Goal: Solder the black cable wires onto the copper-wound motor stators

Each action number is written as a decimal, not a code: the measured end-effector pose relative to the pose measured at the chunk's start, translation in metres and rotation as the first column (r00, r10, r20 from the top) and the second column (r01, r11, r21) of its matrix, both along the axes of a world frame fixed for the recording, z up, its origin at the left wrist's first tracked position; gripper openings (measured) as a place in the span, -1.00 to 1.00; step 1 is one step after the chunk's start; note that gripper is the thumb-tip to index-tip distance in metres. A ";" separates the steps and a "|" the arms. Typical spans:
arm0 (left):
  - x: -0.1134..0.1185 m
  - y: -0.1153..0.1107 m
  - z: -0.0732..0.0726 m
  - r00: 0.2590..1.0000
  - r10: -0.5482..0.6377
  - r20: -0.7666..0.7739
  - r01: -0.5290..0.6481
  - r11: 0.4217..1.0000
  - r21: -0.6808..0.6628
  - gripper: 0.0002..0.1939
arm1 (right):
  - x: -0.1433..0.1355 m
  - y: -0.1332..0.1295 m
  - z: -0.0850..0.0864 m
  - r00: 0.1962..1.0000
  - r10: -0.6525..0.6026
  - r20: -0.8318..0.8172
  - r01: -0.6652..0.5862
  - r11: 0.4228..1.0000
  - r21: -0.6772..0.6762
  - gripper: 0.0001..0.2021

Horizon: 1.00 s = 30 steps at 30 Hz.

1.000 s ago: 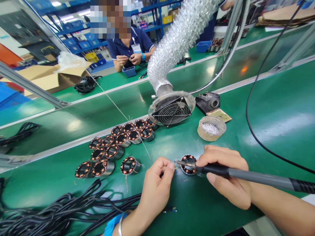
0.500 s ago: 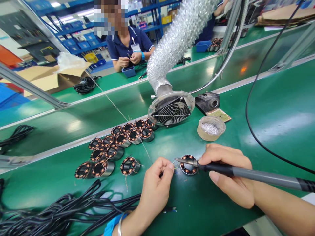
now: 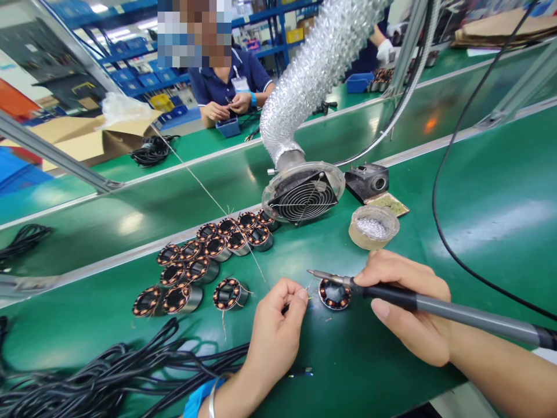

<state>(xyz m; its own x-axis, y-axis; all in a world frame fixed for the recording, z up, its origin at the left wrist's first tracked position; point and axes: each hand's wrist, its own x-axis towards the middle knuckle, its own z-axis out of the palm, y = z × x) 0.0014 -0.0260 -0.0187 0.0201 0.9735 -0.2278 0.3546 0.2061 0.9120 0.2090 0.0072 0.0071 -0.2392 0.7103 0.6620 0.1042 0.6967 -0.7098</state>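
My right hand [image 3: 404, 305] grips a soldering iron [image 3: 452, 306] like a pen, its metal tip pointing left. Pinched between thumb and fingertips of my left hand [image 3: 278, 325] is a cable end, with thin wires [image 3: 309, 290] sticking out to the right, a yellow-green one among them. The iron's tip is just above these wires, apart from them. Under the tip and barrel a copper-wound stator [image 3: 334, 306] lies on the green bench. A thin pale strand [image 3: 204, 188] slants down from the upper left and ends out of sight near my left hand.
Several stators [image 3: 202, 269] stand in rows left of centre. Black cables [image 3: 87, 377] heap at lower left. A fan-fronted extractor [image 3: 303, 197] hangs on a foil duct [image 3: 300, 81]. Beyond my right hand are a round tub [image 3: 373, 232] and iron stand [image 3: 369, 180]. A co-worker [image 3: 230, 87] sits opposite.
The soldering iron's tip has lifted up and off the wires, slightly toward the far side. My left hand stays in place. In the background, a gloved hand has come into view at upper right.
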 end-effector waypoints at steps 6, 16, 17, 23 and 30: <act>0.000 0.000 -0.001 1.000 -0.002 -0.002 0.002 1.000 -0.001 -0.68 | -0.002 0.001 -0.007 0.997 -0.048 -0.055 0.053 0.995 0.080 -0.73; -0.011 0.006 0.001 0.974 -0.191 0.123 0.195 0.980 -0.026 -0.63 | -0.029 0.012 -0.023 0.980 0.072 0.184 -0.085 0.994 0.062 -0.75; -0.013 0.007 0.000 0.965 -0.222 0.139 0.227 0.974 -0.014 -0.64 | -0.033 0.013 -0.023 0.972 0.103 0.209 -0.122 0.989 0.082 -0.77; -0.019 0.008 0.010 0.931 -0.364 0.024 0.363 0.931 0.029 -0.72 | -0.037 0.013 -0.022 0.968 0.105 0.227 -0.137 0.982 0.133 -0.77; -0.018 0.010 0.012 0.959 -0.275 0.067 0.277 0.961 -0.018 -0.64 | -0.031 0.007 -0.021 0.959 0.115 0.258 -0.148 0.983 0.112 -0.75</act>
<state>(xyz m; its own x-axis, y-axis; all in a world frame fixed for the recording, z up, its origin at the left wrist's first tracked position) -0.0163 -0.0164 -0.0066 0.3021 0.9216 -0.2437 0.3427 0.1335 0.9299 0.1777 0.0139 -0.0141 -0.4936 0.5740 0.6534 0.1678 0.8000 -0.5760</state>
